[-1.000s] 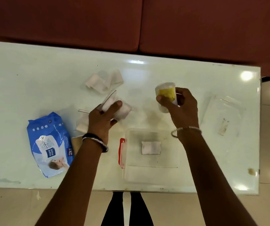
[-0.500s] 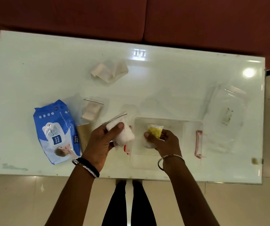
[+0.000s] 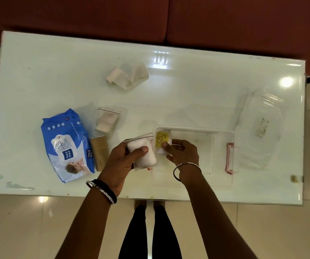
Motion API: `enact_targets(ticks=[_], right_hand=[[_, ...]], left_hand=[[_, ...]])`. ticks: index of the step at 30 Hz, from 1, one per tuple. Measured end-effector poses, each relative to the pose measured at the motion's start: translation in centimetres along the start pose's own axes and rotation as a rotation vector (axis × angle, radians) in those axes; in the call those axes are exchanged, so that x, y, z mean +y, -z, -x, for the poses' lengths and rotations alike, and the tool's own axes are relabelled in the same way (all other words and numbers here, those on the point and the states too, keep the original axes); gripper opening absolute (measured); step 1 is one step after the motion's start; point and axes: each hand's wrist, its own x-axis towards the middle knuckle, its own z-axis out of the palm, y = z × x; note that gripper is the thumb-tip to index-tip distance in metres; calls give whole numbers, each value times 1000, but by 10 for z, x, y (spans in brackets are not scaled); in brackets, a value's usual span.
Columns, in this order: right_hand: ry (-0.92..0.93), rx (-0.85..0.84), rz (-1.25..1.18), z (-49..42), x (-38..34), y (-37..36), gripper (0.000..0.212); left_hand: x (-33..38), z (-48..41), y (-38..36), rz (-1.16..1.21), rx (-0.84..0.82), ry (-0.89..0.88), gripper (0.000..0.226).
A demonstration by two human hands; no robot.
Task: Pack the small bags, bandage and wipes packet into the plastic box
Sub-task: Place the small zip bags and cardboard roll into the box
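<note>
Yellow-label bag [image 3: 162, 142] pinched by right hand [image 3: 183, 153] inside box [image 3: 223, 132]: lay flat in left corner. Left hand [image 3: 121, 161] clasps white bag [image 3: 144, 156], next in.

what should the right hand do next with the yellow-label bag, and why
Probably let go and pull out. The right hand already has the yellow-label bag down inside the plastic box, at its left end. The left hand holds a white bag just outside that end, seemingly next to go in.
</note>
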Motion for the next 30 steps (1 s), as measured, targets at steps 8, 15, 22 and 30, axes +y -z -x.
enact_targets(ticks=[8, 15, 22, 30], right_hand=[[127, 72, -10, 31, -3, 31, 22], [132, -380, -173, 70, -8, 54, 34], [65, -105, -191, 35, -2, 68, 24], [-4, 55, 44, -24, 0, 51, 13]], left_hand=[[2, 8, -8, -169, 73, -59, 62], [-3, 18, -41, -521, 23, -180, 61], [-9, 23, -49, -566, 104, -255, 43], [-14, 14, -28, -743, 346, -405, 25]])
